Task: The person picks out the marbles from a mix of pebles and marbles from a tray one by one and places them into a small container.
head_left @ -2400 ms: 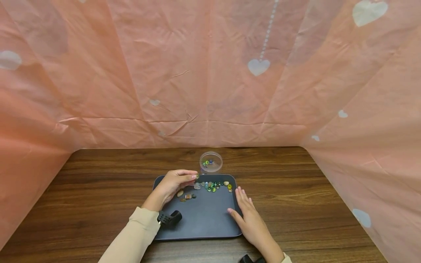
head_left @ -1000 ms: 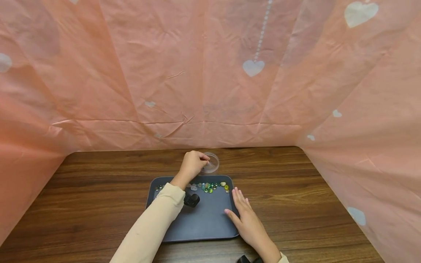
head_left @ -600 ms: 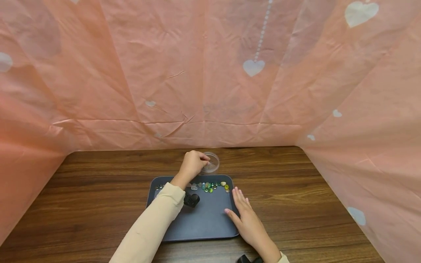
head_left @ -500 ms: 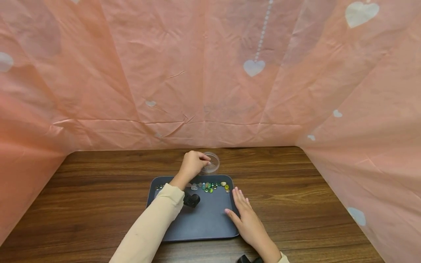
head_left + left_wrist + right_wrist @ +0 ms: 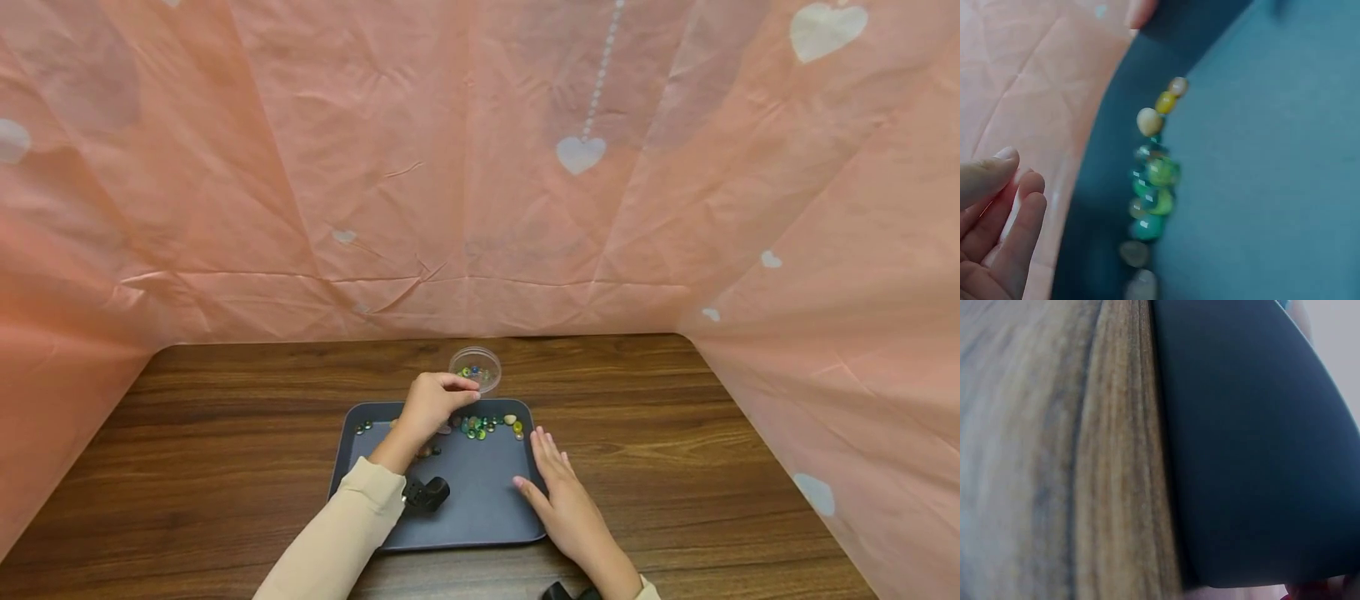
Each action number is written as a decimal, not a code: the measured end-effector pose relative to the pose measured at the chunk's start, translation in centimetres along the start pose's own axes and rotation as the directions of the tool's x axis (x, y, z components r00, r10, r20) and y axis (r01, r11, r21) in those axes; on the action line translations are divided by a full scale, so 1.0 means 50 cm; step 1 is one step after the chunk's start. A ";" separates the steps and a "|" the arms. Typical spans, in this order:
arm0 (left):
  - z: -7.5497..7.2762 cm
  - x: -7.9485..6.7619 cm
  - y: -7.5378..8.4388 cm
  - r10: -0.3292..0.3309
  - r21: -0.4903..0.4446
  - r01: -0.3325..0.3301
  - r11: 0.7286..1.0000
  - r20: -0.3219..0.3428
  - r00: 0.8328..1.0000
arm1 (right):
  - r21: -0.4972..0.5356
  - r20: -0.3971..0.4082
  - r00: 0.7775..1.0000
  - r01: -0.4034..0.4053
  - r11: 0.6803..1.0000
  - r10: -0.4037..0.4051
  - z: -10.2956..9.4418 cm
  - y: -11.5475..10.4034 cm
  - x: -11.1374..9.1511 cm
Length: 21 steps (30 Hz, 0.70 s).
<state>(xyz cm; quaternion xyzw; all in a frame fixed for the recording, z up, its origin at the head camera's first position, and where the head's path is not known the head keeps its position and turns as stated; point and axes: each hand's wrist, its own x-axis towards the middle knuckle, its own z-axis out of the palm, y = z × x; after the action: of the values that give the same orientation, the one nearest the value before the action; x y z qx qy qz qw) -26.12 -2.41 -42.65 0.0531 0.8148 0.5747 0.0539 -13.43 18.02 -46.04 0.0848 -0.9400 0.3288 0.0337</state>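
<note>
My left hand is over the far edge of the dark grey tray, just in front of a round clear container. In the left wrist view its fingers are loosely bent, the thumb close to them, and nothing shows between them. Several glass pebbles in green, yellow and blue lie in the container. Along the tray's far side runs a row of green glass pebbles, with a cream stone and a yellow pebble near its end. My right hand rests, fingers straight, against the tray's right rim.
A few small pebbles lie in the tray's far left corner, others partly behind my left wrist. The tray stands on a brown wooden table. A pink curtain with pale hearts encloses the table's back and sides.
A small yellow-green pebble pinched in my left hand earlier no longer shows there. That hand went over the container, then drew back toward the tray. My right hand stayed put.
</note>
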 end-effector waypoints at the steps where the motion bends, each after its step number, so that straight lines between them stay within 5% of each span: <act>1: 0.001 -0.004 -0.005 -0.016 -0.006 0.016 1.000 0.003 1.000 | 0.000 0.000 1.000 0.000 1.000 0.000 0.000 0.000 0.000; 21: 0.011 -0.034 -0.058 0.035 0.235 -0.053 0.971 0.080 0.996 | 0.003 0.005 1.000 -0.001 1.000 0.001 0.000 0.003 -0.001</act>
<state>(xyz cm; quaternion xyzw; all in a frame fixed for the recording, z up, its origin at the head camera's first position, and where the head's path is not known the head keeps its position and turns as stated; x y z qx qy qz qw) -24.45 -3.14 -45.52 0.0991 0.8735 0.4722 0.0651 -13.38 18.17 -46.15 0.0853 -0.9395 0.3302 0.0312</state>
